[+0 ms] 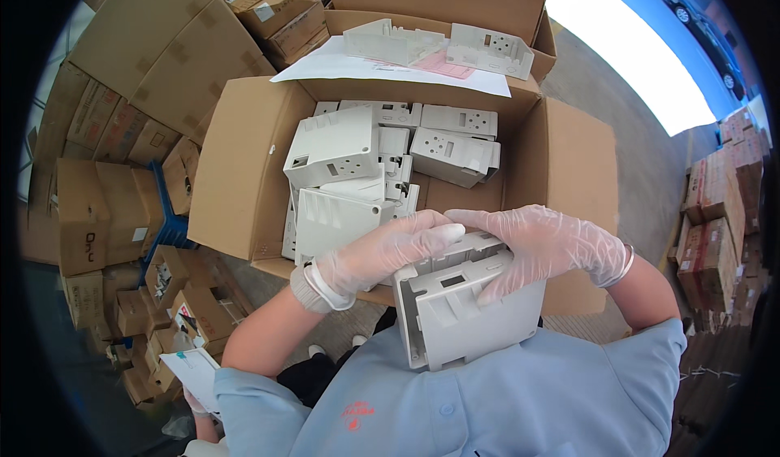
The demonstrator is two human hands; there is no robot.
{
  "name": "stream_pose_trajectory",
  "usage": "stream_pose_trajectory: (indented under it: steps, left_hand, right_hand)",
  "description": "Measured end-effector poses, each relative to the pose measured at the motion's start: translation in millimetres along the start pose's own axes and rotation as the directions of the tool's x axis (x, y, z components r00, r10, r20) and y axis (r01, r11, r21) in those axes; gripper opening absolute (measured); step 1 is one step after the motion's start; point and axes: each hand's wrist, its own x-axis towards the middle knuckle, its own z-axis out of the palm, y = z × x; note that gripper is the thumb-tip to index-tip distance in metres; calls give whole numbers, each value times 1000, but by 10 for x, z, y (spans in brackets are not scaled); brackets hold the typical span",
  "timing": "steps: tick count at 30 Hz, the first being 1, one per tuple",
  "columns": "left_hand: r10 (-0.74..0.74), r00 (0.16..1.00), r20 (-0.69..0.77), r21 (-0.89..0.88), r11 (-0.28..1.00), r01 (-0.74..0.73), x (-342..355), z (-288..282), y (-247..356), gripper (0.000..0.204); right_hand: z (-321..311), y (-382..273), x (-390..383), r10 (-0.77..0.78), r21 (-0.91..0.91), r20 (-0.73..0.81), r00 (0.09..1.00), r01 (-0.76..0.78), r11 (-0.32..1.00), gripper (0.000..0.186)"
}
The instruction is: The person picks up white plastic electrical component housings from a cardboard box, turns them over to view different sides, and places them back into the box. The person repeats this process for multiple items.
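Both my hands wear thin clear gloves and grip one white plastic housing (467, 311) held close to my chest, above a light blue shirt. My left hand (382, 254) lies across its top left corner. My right hand (540, 246) presses on its top right edge, fingers spread over the ribs. Just beyond the hands stands an open cardboard box (244, 173) holding several more white plastic housings (337, 148), some upright, some lying flat.
A second open box (536, 38) behind holds a white paper sheet (333, 63), a pink slip and two more white parts (487, 51). Stacked cardboard cartons (162, 43) crowd the left side. More cartons (719, 205) stand at right on a grey floor.
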Motion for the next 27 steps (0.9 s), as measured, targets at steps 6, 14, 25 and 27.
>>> stream_pose_trajectory:
  steps: [6,14,25,27]
  left_hand:
    - [47,996,-73,-38,998,-50,-128,60,6,74]
    - [116,953,-281,-141,977,-161,-142,170,-329,51]
    - [311,773,-553,131,949,-288,-107,-21,-269,35]
    - [373,809,-454,190,928,-321,-44,44,-230,38]
  right_hand:
    - [-59,0,-118,115,54,-72,991,-111,992,83]
    - [99,319,-112,80,235,-133,988,-47,971,92]
    - [-194,422,-664,199,626,-231,952,-12,780,49]
    - [-304,339,-621,168,466,-296,940,-11,885,45]
